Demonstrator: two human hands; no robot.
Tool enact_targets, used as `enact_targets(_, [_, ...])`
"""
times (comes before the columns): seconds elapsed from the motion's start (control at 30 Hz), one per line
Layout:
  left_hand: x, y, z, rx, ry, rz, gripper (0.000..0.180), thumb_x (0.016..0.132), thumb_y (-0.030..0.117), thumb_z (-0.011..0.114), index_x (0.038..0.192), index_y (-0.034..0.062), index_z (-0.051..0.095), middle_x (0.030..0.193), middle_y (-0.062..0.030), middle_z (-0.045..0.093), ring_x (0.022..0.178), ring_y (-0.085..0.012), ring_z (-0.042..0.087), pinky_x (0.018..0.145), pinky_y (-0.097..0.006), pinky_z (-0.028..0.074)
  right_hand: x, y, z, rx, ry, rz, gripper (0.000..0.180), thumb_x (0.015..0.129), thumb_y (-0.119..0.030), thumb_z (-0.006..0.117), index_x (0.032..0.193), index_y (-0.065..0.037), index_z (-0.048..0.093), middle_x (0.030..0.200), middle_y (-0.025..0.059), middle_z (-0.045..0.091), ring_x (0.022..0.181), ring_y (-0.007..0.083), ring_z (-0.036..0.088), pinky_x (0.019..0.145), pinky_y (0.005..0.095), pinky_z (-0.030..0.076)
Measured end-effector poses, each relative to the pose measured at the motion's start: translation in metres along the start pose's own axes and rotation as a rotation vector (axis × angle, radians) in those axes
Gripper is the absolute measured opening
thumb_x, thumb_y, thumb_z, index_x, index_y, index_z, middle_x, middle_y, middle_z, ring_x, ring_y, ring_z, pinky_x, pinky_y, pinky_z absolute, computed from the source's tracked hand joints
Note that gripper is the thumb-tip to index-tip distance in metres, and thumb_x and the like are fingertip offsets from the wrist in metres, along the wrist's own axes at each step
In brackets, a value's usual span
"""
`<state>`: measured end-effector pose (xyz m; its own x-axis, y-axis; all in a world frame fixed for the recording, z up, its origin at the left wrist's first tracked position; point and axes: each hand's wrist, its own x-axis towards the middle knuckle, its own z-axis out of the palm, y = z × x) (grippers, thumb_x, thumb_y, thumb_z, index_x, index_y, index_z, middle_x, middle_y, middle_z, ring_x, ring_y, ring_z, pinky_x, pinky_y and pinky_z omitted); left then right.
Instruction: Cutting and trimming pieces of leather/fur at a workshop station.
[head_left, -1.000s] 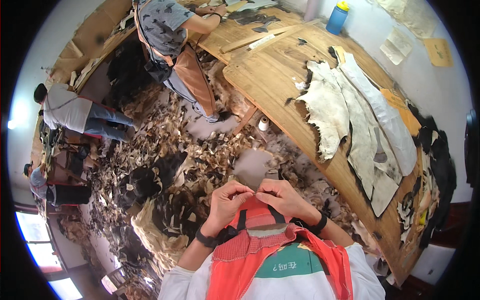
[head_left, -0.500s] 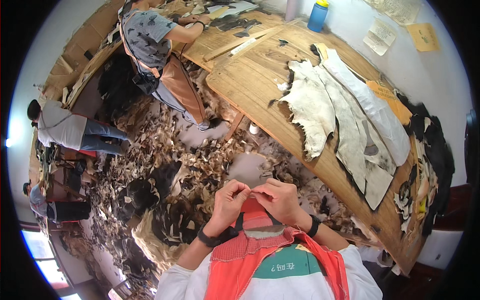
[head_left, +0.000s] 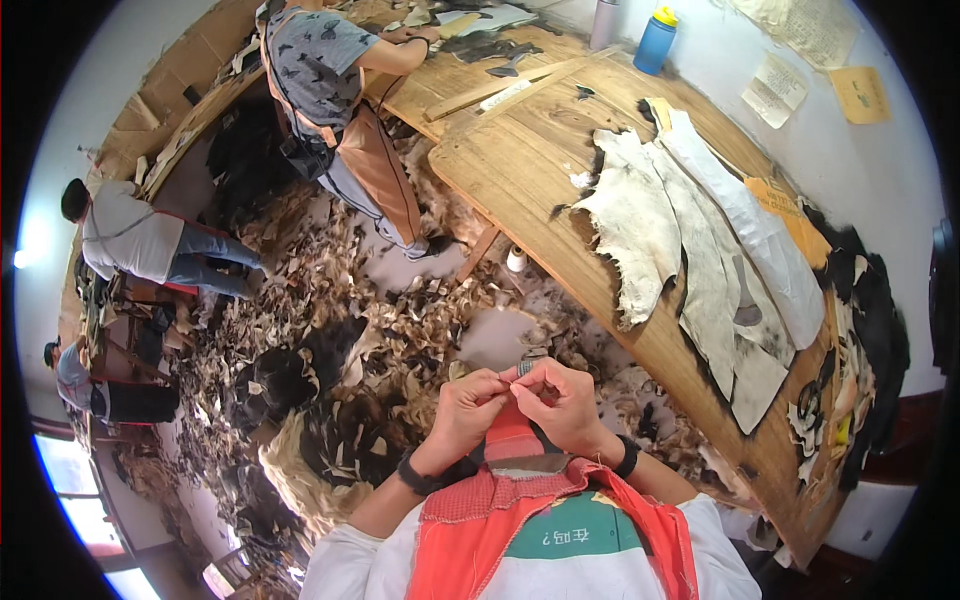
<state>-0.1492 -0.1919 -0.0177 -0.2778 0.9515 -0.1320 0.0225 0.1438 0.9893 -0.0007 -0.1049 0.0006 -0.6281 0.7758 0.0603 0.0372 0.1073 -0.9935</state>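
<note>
At lower centre of the frame, I am pinching a small pale object [head_left: 508, 378], too small to identify, between left hand [head_left: 468, 408] and right hand [head_left: 562, 400]. Any slip risks losing it among the floor scraps [head_left: 330, 300].

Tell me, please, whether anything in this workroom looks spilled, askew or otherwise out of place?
Yes: the floor is strewn with pale and dark fur scraps, heaped deepest just ahead of the left hand and right hand, which pinch something small together. The pale hides on the wooden table lie ragged-edged and overlapping, reaching its near edge.
</note>
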Motion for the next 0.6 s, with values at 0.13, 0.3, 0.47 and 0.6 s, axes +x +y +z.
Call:
enact_targets(0.13, [-0.001, -0.001, -0.002, 0.024, -0.007, 0.031, 0.015, 0.081, -0.007, 0.062, 0.092, -0.0023, 0.071, 0.085, -0.0072, 0.066, 0.089, -0.0141, 0.062, 0.082, -0.027, 0.048, 0.001, 0.007, 0.003, -0.009, 0.002, -0.058, 0.008, 0.081, -0.002, 0.069, 0.084, 0.001, 0.062, 0.072, 0.0053, 0.061, 0.059, 0.0074, 0.056, 0.054, 0.0224, 0.046])
enact_targets(0.3, [0.000, 0.004, -0.002, 0.017, 0.005, 0.061, 0.016, 0.080, -0.006, 0.063, 0.093, -0.0017, 0.071, 0.082, -0.0058, 0.065, 0.078, -0.0107, 0.058, 0.073, -0.025, 0.046, 0.003, 0.009, 0.003, -0.018, -0.005, -0.076, 0.008, 0.080, -0.001, 0.070, 0.082, 0.000, 0.062, 0.071, 0.0052, 0.060, 0.057, 0.0078, 0.056, 0.053, 0.0228, 0.045])
enact_targets(0.47, [0.001, 0.003, 0.001, 0.015, 0.032, 0.081, 0.018, 0.079, -0.007, 0.064, 0.094, -0.0015, 0.072, 0.081, -0.0047, 0.065, 0.075, -0.0091, 0.056, 0.068, -0.024, 0.044, 0.005, 0.002, 0.001, -0.045, -0.009, -0.064, 0.008, 0.080, -0.001, 0.070, 0.079, -0.001, 0.061, 0.069, 0.0048, 0.059, 0.056, 0.0074, 0.055, 0.052, 0.0229, 0.043])
enact_targets(0.6, [0.003, 0.004, 0.002, 0.022, 0.024, 0.073, 0.018, 0.078, -0.007, 0.064, 0.094, -0.0016, 0.072, 0.081, -0.0046, 0.065, 0.075, -0.0091, 0.056, 0.068, -0.024, 0.044, 0.007, -0.002, -0.002, -0.094, 0.007, -0.104, 0.008, 0.080, -0.001, 0.070, 0.080, -0.001, 0.061, 0.068, 0.0044, 0.059, 0.055, 0.0071, 0.053, 0.051, 0.0228, 0.042])
